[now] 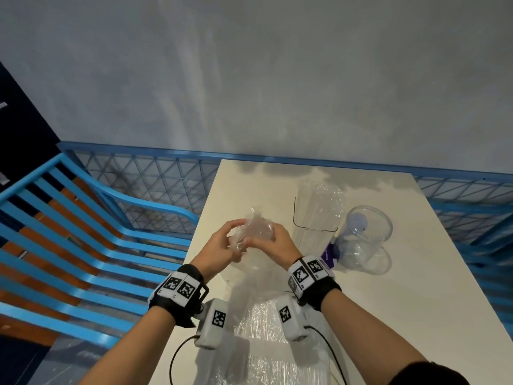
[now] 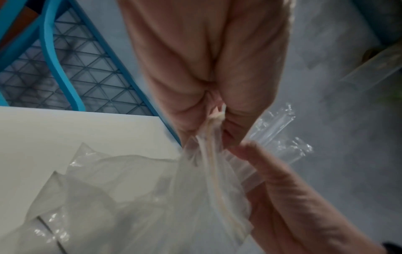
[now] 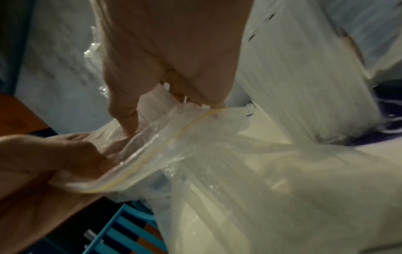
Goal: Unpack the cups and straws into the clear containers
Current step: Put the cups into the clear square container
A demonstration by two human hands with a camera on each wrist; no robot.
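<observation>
Head view: two forearms reaching over a white table (image 1: 388, 301), each with a black wrist strap carrying coded markers. Left hand (image 1: 222, 245) and right hand (image 1: 273, 240) close together, both grasping the bunched top of a clear plastic bag (image 1: 256, 227) held above the table; the rest of the bag trailing down toward the near edge, its contents hard to make out through glare. Beyond the hands, two clear containers: a tall rectangular container (image 1: 315, 220) with crinkled film behind it, and just beside it on the right a round container (image 1: 366, 232) tipped on its side, opening toward the camera. Between them a purple label (image 1: 329, 252), text too small to read. Blue slatted chair (image 1: 83, 232) to the left, blue mesh railing behind.

Left wrist view, not seen from the head: fingers (image 2: 234, 120) of the left hand pinching a gathered zip strip (image 2: 214, 163), with one finger of the other hand touching the film just below. Blurred.

Right wrist view: right-hand fingers (image 3: 128, 110) curled on the bag's mouth, a yellowish seal line running between both hands; long pale ridges inside, possibly straws, not countable. Cups not clearly distinguishable in any view.
</observation>
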